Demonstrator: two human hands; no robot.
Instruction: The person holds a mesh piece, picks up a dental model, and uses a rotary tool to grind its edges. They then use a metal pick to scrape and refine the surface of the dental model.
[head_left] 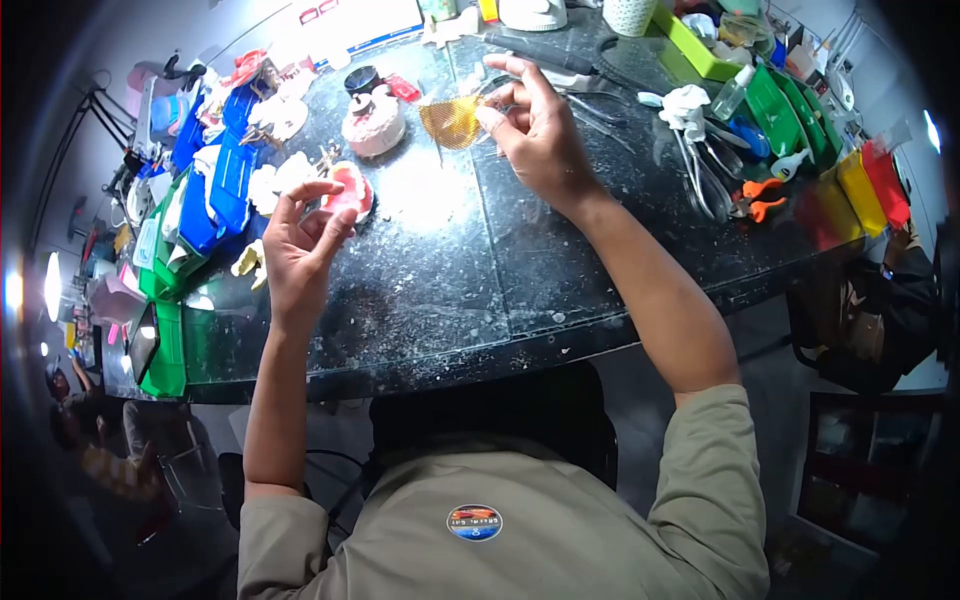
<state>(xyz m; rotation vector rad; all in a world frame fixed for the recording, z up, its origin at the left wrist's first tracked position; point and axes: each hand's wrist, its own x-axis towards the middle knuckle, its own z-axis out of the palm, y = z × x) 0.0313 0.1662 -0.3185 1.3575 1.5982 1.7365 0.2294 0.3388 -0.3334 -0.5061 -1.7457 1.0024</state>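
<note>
Between the thumb and forefinger of my left hand (297, 245) is a pink curved dental plate (357, 186), held up over the left part of the table. My right hand (538, 125) pinches the edge of a gold mesh sheet (450, 122), its fan-shaped piece hanging out to the left of the fingertips. Between the two hands, a little farther back, stands a round white and pink plaster cast (374, 128). A black round pot (362, 79) and a small red piece (402, 88) lie just behind the cast.
Pliers (703, 185) and orange-handled cutters (762, 198) lie to the right, near a crumpled white cloth (685, 108). A dark handpiece (540, 53) with its cord lies at the back. Blue bins (232, 175) line the left side, green bins (778, 112) the right.
</note>
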